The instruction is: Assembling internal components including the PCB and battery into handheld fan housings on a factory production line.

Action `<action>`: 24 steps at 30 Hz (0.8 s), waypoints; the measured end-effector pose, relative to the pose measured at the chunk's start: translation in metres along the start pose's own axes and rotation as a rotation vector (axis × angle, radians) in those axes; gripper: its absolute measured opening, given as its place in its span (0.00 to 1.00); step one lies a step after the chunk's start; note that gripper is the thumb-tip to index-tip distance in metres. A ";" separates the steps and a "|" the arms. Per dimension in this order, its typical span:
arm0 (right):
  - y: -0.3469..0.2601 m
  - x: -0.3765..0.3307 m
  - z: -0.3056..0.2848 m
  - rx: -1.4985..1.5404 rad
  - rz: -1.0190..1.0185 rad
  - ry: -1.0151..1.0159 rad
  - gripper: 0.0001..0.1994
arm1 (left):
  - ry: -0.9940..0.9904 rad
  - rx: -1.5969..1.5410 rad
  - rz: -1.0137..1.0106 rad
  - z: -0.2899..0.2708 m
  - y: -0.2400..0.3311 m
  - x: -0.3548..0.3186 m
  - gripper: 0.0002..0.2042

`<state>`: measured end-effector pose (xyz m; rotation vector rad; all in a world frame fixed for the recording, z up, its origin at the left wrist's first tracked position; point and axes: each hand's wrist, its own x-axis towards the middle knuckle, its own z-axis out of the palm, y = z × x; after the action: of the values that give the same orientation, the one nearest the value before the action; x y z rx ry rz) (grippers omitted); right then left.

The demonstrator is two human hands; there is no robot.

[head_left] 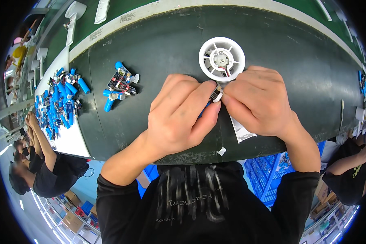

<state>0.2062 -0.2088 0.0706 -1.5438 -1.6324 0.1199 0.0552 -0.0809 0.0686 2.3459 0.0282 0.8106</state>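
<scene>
My left hand (183,116) and my right hand (258,101) meet at the fingertips over a dark green belt (158,49). Together they pinch a small part (216,94) with a dark ribbed face and a white edge; a bit of blue shows under my left fingers. Just beyond the fingertips lies a white round fan housing (221,59) with spokes, a small motor in its hub and thin wires. A white paper strip (240,129) sticks out from under my right hand.
A small heap of blue cylindrical cells with circuit boards (118,86) lies left on the belt. A larger pile of blue parts (57,101) covers a white board further left. Other people work at both sides (49,171) (354,162). A white scrap (221,151) sits at the belt's near edge.
</scene>
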 end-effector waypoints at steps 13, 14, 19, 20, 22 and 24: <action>-0.001 -0.001 -0.002 0.038 0.005 -0.018 0.03 | 0.030 -0.020 0.043 0.001 -0.005 0.000 0.14; -0.002 -0.001 -0.003 0.036 0.008 -0.031 0.03 | 0.029 -0.020 0.044 0.001 -0.005 0.000 0.14; -0.002 -0.002 -0.004 0.038 0.027 -0.050 0.04 | 0.024 -0.060 0.030 0.001 -0.004 -0.001 0.14; -0.001 -0.003 -0.003 0.043 0.019 -0.046 0.04 | 0.022 -0.059 0.032 0.001 -0.004 -0.001 0.14; -0.001 -0.003 -0.002 0.048 0.013 -0.040 0.04 | 0.016 -0.073 0.038 0.001 -0.004 -0.001 0.14; -0.001 -0.003 -0.002 0.035 0.004 -0.043 0.04 | 0.008 -0.079 0.046 0.001 -0.005 -0.002 0.14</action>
<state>0.2060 -0.2128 0.0711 -1.5271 -1.6526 0.1836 0.0555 -0.0784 0.0641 2.2766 -0.0539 0.8282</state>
